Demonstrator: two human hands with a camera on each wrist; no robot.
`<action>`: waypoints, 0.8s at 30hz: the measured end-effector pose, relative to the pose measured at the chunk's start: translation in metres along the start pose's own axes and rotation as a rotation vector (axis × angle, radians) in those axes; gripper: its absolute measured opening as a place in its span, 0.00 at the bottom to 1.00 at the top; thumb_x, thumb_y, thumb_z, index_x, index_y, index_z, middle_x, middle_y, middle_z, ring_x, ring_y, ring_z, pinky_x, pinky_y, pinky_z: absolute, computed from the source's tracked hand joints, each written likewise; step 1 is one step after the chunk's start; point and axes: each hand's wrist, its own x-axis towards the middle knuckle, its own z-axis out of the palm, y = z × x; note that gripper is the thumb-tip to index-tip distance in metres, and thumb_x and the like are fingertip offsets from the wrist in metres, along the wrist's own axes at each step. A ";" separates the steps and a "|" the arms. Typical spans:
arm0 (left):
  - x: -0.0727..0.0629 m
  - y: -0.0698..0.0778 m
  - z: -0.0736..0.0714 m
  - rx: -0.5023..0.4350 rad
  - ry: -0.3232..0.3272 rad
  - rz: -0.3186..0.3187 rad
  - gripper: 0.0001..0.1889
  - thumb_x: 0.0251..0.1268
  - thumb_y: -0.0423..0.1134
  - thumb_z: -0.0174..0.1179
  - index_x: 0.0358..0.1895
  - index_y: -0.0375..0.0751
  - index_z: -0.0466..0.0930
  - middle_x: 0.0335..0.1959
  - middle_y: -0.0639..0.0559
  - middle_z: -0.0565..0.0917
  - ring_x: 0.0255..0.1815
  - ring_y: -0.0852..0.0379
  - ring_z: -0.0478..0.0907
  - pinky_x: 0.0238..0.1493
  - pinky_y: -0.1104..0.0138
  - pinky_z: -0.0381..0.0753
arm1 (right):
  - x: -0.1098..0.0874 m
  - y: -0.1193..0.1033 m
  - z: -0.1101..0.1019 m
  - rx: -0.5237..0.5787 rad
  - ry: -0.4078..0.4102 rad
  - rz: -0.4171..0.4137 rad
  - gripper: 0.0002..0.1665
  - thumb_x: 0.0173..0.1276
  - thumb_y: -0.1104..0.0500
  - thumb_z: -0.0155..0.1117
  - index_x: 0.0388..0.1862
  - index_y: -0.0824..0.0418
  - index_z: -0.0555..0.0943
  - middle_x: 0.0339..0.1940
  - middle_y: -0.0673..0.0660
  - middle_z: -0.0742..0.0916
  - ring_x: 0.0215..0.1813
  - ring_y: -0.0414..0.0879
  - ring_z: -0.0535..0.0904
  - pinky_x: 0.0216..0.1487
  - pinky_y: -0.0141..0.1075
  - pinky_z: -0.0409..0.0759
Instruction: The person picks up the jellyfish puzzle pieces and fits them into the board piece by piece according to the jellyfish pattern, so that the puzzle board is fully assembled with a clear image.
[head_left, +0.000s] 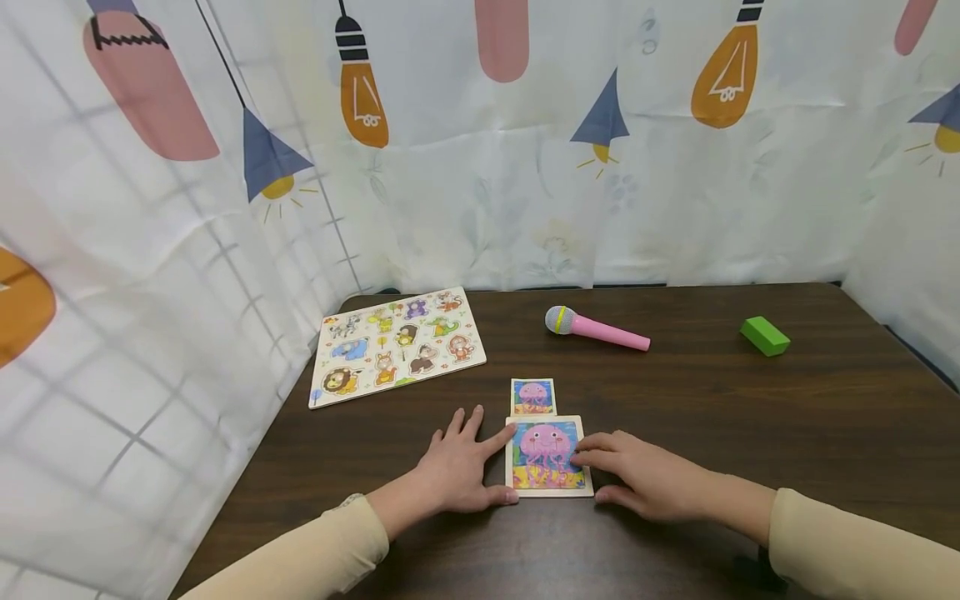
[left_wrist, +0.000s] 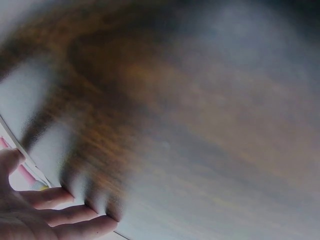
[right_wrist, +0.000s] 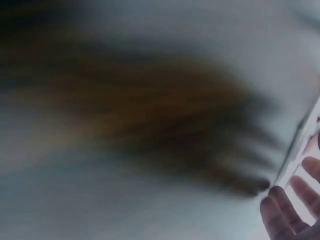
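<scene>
A square jellyfish puzzle (head_left: 546, 454) in a pale frame lies flat on the dark table. Directly beyond it is a smaller jellyfish card (head_left: 533, 397), whose near edge meets the frame. My left hand (head_left: 461, 467) rests beside the puzzle with fingers spread, index fingertip and thumb at its left edge. From the right, my right hand (head_left: 648, 477) reaches in, fingertips on the picture's right side and thumb near the frame's lower right corner. In the left wrist view the left fingers (left_wrist: 85, 229) touch the tabletop; the right wrist view shows the right fingers (right_wrist: 282, 205) beside a pale edge.
An animal puzzle board (head_left: 397, 346) lies at the back left. A pink toy microphone (head_left: 600, 329) is beyond the small card. Further right sits a green block (head_left: 765, 336). A patterned curtain (head_left: 480, 208) hangs along the table's back and left side.
</scene>
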 end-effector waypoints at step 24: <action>0.000 0.001 -0.001 0.004 -0.006 -0.007 0.47 0.60 0.72 0.62 0.81 0.64 0.58 0.82 0.35 0.55 0.82 0.30 0.52 0.69 0.33 0.66 | -0.011 0.001 0.003 -0.248 -0.097 -0.157 0.41 0.74 0.27 0.49 0.80 0.39 0.64 0.79 0.50 0.72 0.77 0.61 0.68 0.64 0.61 0.75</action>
